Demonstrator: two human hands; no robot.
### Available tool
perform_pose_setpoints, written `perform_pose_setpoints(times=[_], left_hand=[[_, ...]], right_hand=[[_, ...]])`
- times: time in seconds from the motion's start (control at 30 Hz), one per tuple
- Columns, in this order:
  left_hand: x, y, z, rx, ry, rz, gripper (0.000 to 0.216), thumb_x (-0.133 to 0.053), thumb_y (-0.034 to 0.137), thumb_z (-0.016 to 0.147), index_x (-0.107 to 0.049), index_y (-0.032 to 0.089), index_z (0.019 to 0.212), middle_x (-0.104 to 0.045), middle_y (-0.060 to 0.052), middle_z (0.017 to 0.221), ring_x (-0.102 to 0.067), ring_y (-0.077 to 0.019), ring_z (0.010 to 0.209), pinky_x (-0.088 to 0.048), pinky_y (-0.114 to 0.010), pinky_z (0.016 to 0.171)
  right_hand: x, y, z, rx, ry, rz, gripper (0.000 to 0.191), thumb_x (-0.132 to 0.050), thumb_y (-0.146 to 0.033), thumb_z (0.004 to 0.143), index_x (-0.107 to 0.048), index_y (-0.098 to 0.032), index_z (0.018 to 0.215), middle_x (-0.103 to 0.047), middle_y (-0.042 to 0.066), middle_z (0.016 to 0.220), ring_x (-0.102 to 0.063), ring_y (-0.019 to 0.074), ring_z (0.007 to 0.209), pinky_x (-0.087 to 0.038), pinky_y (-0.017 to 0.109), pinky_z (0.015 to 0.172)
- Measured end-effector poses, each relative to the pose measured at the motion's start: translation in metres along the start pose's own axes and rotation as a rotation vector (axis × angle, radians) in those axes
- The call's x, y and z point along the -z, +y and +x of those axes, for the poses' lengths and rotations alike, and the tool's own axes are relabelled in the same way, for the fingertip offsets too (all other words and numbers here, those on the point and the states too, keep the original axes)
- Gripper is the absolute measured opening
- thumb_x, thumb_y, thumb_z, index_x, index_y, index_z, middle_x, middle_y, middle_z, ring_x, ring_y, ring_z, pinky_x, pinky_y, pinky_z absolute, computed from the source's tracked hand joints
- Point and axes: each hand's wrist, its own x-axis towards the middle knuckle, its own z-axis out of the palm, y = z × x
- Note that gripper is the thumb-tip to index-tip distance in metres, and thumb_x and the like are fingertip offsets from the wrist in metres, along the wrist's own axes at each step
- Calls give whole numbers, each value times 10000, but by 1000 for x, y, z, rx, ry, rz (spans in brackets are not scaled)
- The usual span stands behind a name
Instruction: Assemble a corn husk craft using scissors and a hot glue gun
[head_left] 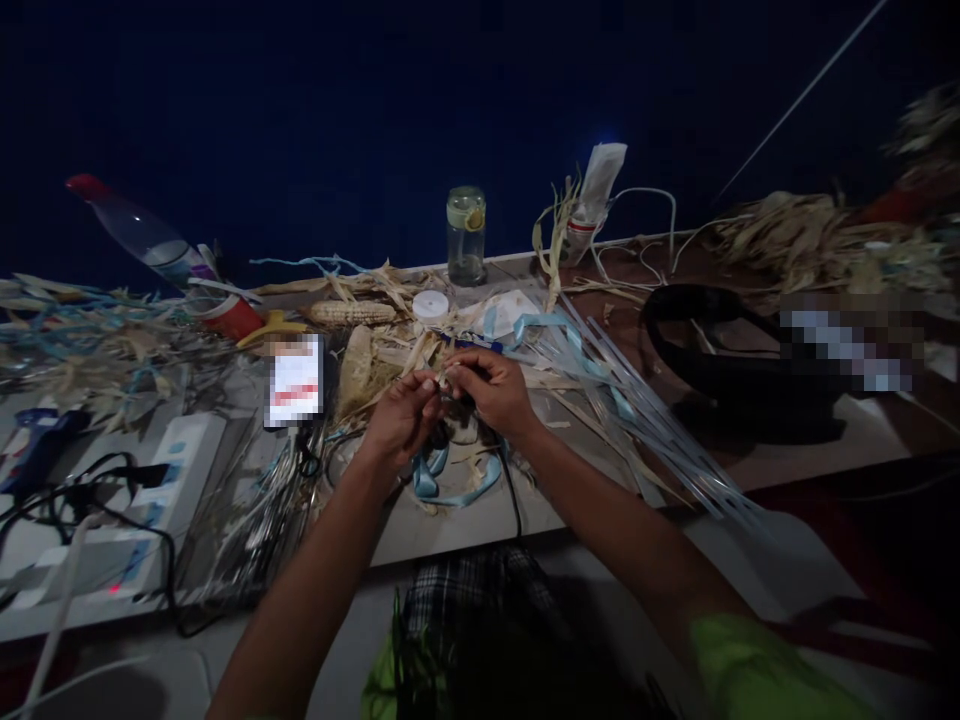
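My left hand (405, 415) and right hand (491, 392) are pinching tight on a pale husk strip (442, 380); blue ribbon (459, 497) is lying just nearer me, a corncob (352, 313) beyond them.

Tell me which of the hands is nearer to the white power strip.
Left. The left hand is to the right of the white power strip, apart from it; the right hand is farther right, beyond the left.

My left hand (405, 412) and right hand (493, 392) mostly hide the small piece (442, 378) pinched between them, too tiny to identify. Pixelation masks the phone (295, 380); the bottom edge crops my green sleeve (765, 668).
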Motion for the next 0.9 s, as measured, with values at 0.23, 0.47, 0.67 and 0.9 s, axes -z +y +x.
perform_pose_setpoints(times=[0.23,0.47,0.67,0.9], left_hand=[[-4,-3,0,-85,110,23,203,-718,175,602,-630,130,780,-557,29,546,-425,-27,414,-399,-192,490],[-1,-5,2,-106,158,31,196,-722,161,595,-611,131,754,-574,28,565,-460,-32,437,-387,-175,494],[-3,-4,1,-146,209,75,202,-711,168,609,-604,133,777,-554,40,536,-474,-36,450,-379,-161,497],[-2,-6,1,-139,207,106,218,-708,193,611,-606,130,793,-551,41,524,-473,-42,447,-366,-162,484]], right_hand=[[2,2,-2,-15,8,-40,168,-606,-331,720,-625,-170,760,-578,-18,588,-506,80,478,-433,232,511],[2,5,-1,63,21,-68,133,-606,-316,721,-630,-185,724,-593,40,887,-497,68,529,-429,235,487],[2,9,-2,88,27,-152,116,-599,-299,736,-639,-190,733,-557,32,858,-474,69,536,-415,246,497],[0,13,-3,126,44,-173,117,-584,-273,744,-634,-167,744,-571,27,817,-520,82,616,-428,221,538]])
